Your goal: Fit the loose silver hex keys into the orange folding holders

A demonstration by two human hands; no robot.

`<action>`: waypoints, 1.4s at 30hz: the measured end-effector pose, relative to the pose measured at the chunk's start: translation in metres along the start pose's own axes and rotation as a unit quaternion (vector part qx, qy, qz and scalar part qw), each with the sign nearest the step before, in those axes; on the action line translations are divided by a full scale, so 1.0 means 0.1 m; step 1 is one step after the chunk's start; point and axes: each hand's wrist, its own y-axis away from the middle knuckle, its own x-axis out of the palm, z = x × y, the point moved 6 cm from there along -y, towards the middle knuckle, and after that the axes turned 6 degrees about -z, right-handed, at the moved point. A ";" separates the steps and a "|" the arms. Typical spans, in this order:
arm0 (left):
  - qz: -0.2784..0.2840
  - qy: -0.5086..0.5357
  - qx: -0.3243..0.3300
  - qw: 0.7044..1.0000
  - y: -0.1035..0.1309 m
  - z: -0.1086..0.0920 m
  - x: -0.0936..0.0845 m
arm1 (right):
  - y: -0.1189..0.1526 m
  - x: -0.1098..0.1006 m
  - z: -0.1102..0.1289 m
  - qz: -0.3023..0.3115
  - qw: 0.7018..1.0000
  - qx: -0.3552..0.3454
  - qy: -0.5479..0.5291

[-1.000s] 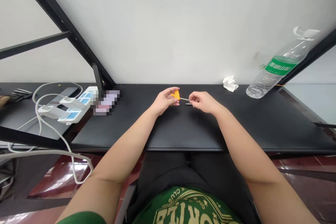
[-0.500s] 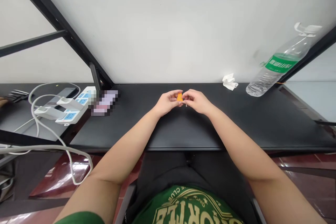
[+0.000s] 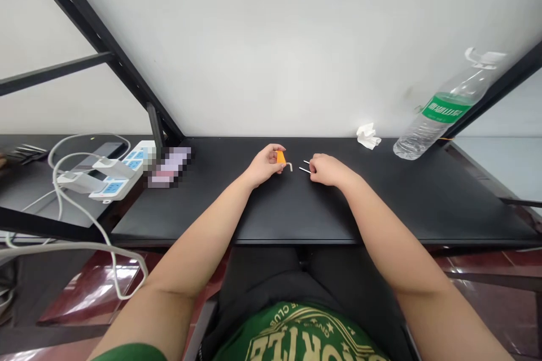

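"The left hand [image 3: 266,167] first: what has it got, in the head view?"

"An orange piece [image 3: 280,158], gripped between thumb and fingers, with a small bent metal rod [image 3: 290,166] poking out toward the right hand [image 3: 325,169]. It's around midway along the black counter [image 3: 296,208], nearer the back edge than the front."

"And the right hand?"

"Its fingers are curled in beside two thin metal rods [image 3: 305,170], whose ends point toward the orange piece. I can't tell whether it grips them or only touches them. The hands are apart."

"What's around them?"

"A crumpled white tissue [image 3: 368,136] by the back edge, to the right of the hands, and a clear bottle [image 3: 440,113] with a green label, nearer the back right corner. Near the back left corner there's a pale purple thing [image 3: 171,166], too pixelated to make out. Beyond the left edge, a white power strip [image 3: 127,172] carries plugs and white cables [image 3: 114,271]."
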 end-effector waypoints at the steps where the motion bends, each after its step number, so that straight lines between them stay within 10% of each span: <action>1: 0.005 -0.005 -0.003 1.000 0.01 0.00 0.01 | 0.00 -0.01 0.04 -0.003 1.000 -0.002 0.003; 10: 0.015 -0.016 0.032 0.999 0.05 -0.06 0.04 | 0.04 -0.19 0.16 -0.101 0.958 -0.049 -0.263; 31: 0.022 -0.120 0.063 0.991 0.10 -0.07 0.10 | 0.01 -0.17 0.11 -0.107 0.932 -0.008 -0.346; 42: 0.052 -0.426 0.180 0.885 0.17 -0.22 0.20 | -0.13 0.15 0.25 -0.057 0.837 0.048 -0.543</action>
